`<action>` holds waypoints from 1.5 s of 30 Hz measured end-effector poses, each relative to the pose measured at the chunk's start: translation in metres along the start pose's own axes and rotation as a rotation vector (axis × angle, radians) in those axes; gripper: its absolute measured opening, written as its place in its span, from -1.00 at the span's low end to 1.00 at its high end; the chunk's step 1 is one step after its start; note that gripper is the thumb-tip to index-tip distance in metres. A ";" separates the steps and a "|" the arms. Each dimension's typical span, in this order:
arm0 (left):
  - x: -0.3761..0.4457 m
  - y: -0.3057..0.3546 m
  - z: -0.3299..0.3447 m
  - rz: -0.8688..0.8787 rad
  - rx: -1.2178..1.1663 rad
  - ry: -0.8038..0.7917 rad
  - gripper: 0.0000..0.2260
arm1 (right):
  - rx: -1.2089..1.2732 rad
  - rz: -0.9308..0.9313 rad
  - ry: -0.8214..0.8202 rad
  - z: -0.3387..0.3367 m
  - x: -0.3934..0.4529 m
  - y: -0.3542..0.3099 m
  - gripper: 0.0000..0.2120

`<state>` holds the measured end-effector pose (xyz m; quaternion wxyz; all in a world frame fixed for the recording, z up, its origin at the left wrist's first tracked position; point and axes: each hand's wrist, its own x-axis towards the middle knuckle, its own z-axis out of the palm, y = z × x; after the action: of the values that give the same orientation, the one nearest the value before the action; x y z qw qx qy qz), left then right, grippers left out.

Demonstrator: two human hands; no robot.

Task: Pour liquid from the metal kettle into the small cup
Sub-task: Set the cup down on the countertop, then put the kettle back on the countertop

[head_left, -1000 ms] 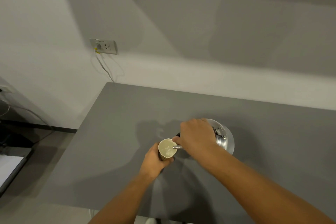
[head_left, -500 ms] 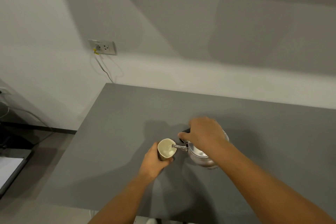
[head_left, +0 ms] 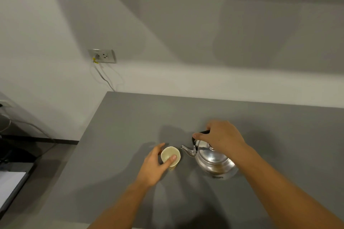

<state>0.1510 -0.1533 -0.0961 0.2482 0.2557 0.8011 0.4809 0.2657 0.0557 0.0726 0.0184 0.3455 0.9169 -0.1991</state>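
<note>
A small cream cup [head_left: 168, 154] stands on the grey table [head_left: 128, 117], left of centre. My left hand [head_left: 151, 168] wraps it, thumb over the near rim and fingers on the far side. What is inside the cup cannot be made out. Just right of it the shiny metal kettle [head_left: 213, 161] sits upright on the table, its thin spout pointing left at the cup with a small gap between them. From above, my right hand [head_left: 224, 138] holds the kettle's black handle and hides part of the lid.
The table's left edge runs diagonally, with a floor and dark furniture [head_left: 13, 154] beyond it. A wall socket [head_left: 103, 55] with a hanging cable is on the wall behind. The white wall borders the table's far edge.
The kettle was tilted with its spout over the cup. It has swung back upright, moved right and come down onto the table. My left hand stays on the cup.
</note>
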 end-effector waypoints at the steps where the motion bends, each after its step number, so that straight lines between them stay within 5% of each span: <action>1: 0.003 0.001 -0.002 -0.005 0.001 0.018 -0.44 | 0.003 0.010 -0.004 -0.002 0.002 0.003 -0.54; 8: 0.028 0.013 -0.010 0.007 0.032 0.093 -0.48 | 0.091 0.022 0.040 -0.009 0.027 0.028 -0.47; 15: 0.042 0.011 -0.027 -0.059 0.070 0.156 -0.73 | 0.266 0.019 -0.016 -0.017 0.062 0.037 -0.43; 24: 0.118 0.035 -0.032 -0.093 0.051 0.167 -0.64 | 0.280 0.080 0.067 -0.032 0.167 0.052 -0.35; 30: 0.163 0.050 -0.031 -0.096 0.089 0.171 -0.63 | 0.299 0.197 0.091 -0.025 0.230 0.059 -0.54; 45: 0.201 0.066 -0.020 -0.113 0.084 0.135 -0.62 | 0.338 0.218 0.082 -0.010 0.288 0.076 -0.58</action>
<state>-0.0005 -0.0095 -0.0593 0.2096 0.1873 0.8485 0.4484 0.0967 0.2922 0.0059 -0.0556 0.4487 0.8275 -0.3330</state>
